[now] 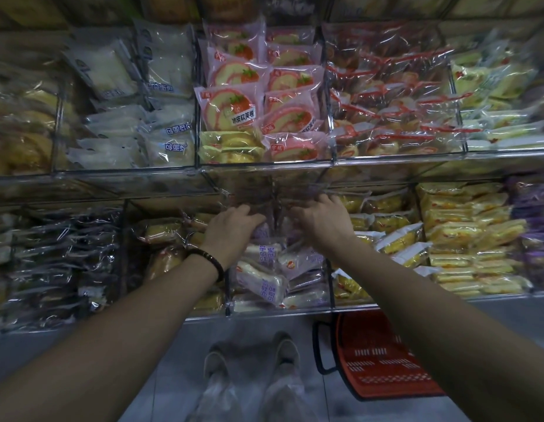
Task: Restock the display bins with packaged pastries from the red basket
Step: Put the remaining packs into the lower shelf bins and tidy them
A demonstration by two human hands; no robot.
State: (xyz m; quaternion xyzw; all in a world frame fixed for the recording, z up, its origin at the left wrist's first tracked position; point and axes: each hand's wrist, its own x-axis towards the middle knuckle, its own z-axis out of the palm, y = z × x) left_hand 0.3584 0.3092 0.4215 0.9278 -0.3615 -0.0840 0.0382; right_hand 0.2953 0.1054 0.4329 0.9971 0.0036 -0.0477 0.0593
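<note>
Both my hands reach into the middle clear bin [280,312] on the lower shelf. It holds white-and-purple packaged pastries [264,281]. My left hand [234,226], with a dark bead bracelet on its wrist, lies over the packs at the back of the bin, fingers curled on a purple pack. My right hand [322,217] is beside it, fingers bent down onto the packs at the bin's back right. The fingertips are hidden among the wrappers. The red basket [383,357] stands on the floor under my right forearm and looks bare inside.
Clear bins fill two shelves: pink roll cakes [258,95] above, yellow packs [465,239] at the right, dark-wrapped packs [61,254] at the left. My two feet [252,357] stand on grey floor below the shelf edge.
</note>
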